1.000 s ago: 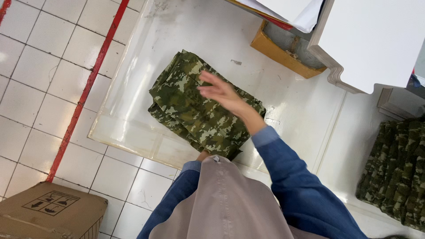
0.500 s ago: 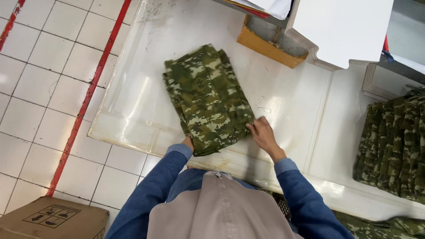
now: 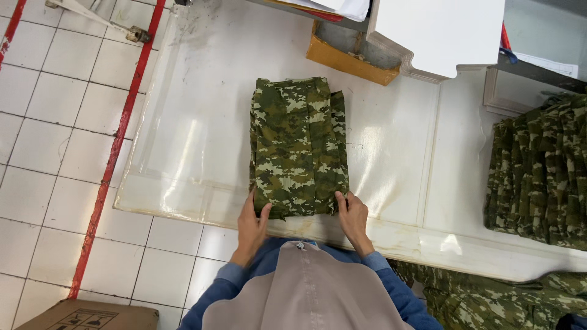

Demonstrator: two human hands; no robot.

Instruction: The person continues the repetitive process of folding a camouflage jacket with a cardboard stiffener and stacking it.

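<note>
At frame centre, the left hand (image 3: 252,225) and right hand (image 3: 353,218) each pinch a near corner of the folded camouflage garment (image 3: 298,146) on the white counter (image 3: 202,128); uneven pulling could skew its folds.

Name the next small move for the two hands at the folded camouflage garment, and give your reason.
Probably lift the near edge: the left hand and right hand each grip a near corner of the folded camouflage garment, which lies flat on the white table.
</note>
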